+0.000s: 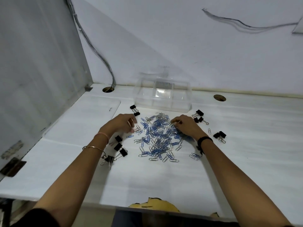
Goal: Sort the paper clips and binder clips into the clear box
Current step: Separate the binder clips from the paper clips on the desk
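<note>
Apparently gathering, both hands flank the paper clips [157, 136]: right hand [185, 125] pinches some, left hand [122, 122] curls loosely, grip unclear.

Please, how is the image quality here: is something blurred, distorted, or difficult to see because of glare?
Head view: wide-angle distortion bends the desk edge and wall lines; the left hand is slightly motion-blurred at its fingers; the clear box shows pale reflections, so its dividers are faint; the paper clip pile is fairly sharp; lighting is even and cool, with soft shadows under both forearms.
</note>
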